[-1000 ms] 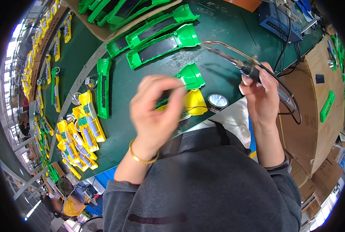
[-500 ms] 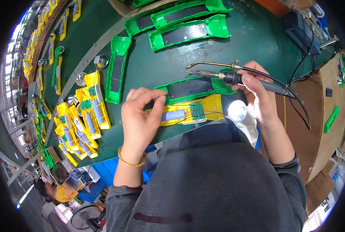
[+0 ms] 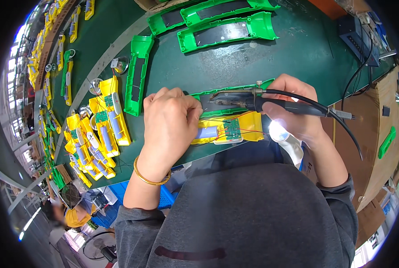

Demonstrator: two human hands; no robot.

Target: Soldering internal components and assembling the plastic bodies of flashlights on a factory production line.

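Observation:
My right hand [image 3: 293, 107] grips a soldering iron [image 3: 279, 106] with a thin metal feed tube and black hose along its top. Its tip points left over the black strip inside a green plastic shell half [image 3: 248, 107]. Fingers curled and pinched, my left hand [image 3: 170, 116] is at the left end of that shell; what is between the fingertips is hidden. Right below lies a yellow shell half [image 3: 251, 126] with a lilac battery cell [image 3: 207, 132], a green circuit board [image 3: 232, 128] and red and black wires. A lit round lamp head [image 3: 278, 130] sits beside its right end, under my right hand.
More green shell halves [image 3: 228, 33] lie at the back and one [image 3: 138, 76] stands left of my hand. Several yellow assemblies [image 3: 96, 129] cluster at the left. A blue-grey box [image 3: 355, 40] with cables is at the back right, cardboard [image 3: 360, 134] at the right.
The soldering iron has come down and left, over the green shell half. My left hand has shifted slightly right and its fingers are more tightly curled. The whole view has shifted slightly.

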